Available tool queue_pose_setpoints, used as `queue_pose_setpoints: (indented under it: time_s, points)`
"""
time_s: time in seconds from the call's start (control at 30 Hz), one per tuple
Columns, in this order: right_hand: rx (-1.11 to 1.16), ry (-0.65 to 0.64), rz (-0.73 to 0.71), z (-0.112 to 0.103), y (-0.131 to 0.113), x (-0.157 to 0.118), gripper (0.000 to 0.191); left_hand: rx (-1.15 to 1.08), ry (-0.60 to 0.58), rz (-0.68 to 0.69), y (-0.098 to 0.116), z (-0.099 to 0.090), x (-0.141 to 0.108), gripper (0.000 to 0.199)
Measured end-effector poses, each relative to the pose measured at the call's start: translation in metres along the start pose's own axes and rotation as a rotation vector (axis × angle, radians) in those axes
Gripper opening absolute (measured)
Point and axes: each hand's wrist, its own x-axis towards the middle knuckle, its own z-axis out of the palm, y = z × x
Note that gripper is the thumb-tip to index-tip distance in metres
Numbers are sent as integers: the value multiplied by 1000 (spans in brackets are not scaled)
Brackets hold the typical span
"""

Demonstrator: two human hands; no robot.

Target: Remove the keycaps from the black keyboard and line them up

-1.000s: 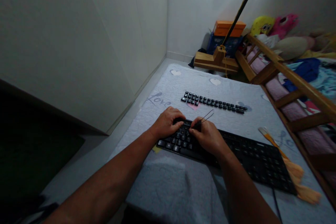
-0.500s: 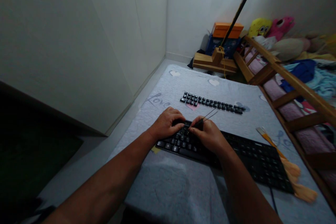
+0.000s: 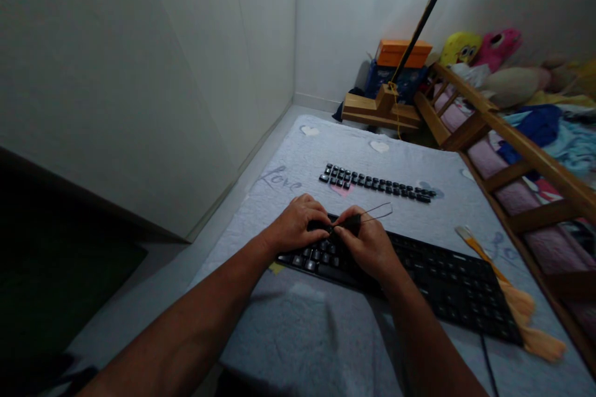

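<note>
A black keyboard point(image 3: 447, 273) lies slantwise on the cloth-covered surface. My right hand point(image 3: 365, 239) pinches a keycap puller point(image 3: 351, 222), its thin wire loop pointing up and to the right and its other end toward the keys. Curled over the upper left keys, my left hand point(image 3: 300, 223) has thumb and forefinger drawn together at the puller's end. Anything between those fingertips is hidden. Beyond the hands, several loose black keycaps point(image 3: 375, 183) lie in rows on the cloth.
A brush point(image 3: 475, 245) and orange gloves point(image 3: 542, 335) lie along the keyboard's right side. Light blue cloth point(image 3: 326, 142) covers the surface. A wooden bed rail point(image 3: 512, 136) runs along the right, a white panel point(image 3: 186, 87) along the left. A wooden stand point(image 3: 384, 108) is behind.
The keycap puller has swung lower, its wire loop now reaching farther right. My left thumb and forefinger have moved right and closed in toward my right fingertips.
</note>
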Motion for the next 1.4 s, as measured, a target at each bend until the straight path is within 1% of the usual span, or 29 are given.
queue_pose_setpoints:
  time_s: [0.1, 0.27, 0.4, 0.5, 0.63, 0.7, 0.83, 0.93, 1.0, 1.07, 1.17, 1.23, 1.3, 1.4]
  points:
    - [28, 26, -12, 2, -1, -1, 8, 0, 27, 3, 1, 0, 0, 15]
    - [53, 148, -8, 4, 0, -1, 10, -18, 76, -2, 3, -2, 0, 14]
    - [60, 237, -114, 3, 3, 0, 16, -51, 129, -23, 2, -1, 0, 15]
    - [-18, 236, -177, 3, 4, 0, 22, -77, 148, -31, 1, -1, -1, 15]
    - [-139, 179, -233, 5, 3, 1, 27, -97, 176, -25, 1, -1, -2, 16]
    - [-187, 146, -241, 5, 3, 3, 26, -106, 197, -35, 1, -1, -2, 16]
    - [-235, 113, -213, 7, 4, 5, 15, -127, 214, -57, 0, 1, -3, 16]
    - [-259, 111, -205, 5, 5, 8, 14, -124, 210, -67, 1, 2, -3, 17]
    - [-294, 123, -190, 0, 8, 12, 13, -106, 227, -79, 1, 1, -2, 21]
    - [-351, 151, -150, -8, 14, 22, 13, -84, 259, -95, 1, 0, -2, 24]
    - [-457, 195, -42, -23, 28, 45, 16, -54, 306, -112, -1, -1, -2, 22]
    - [-539, 190, 41, -32, 38, 61, 19, -34, 318, -122, -3, -1, -2, 20]
    - [-593, 189, 99, -36, 45, 74, 20, -16, 318, -130, -4, 0, -2, 19]
    - [-621, 195, 127, -38, 51, 88, 22, -5, 309, -134, -5, 0, -2, 18]
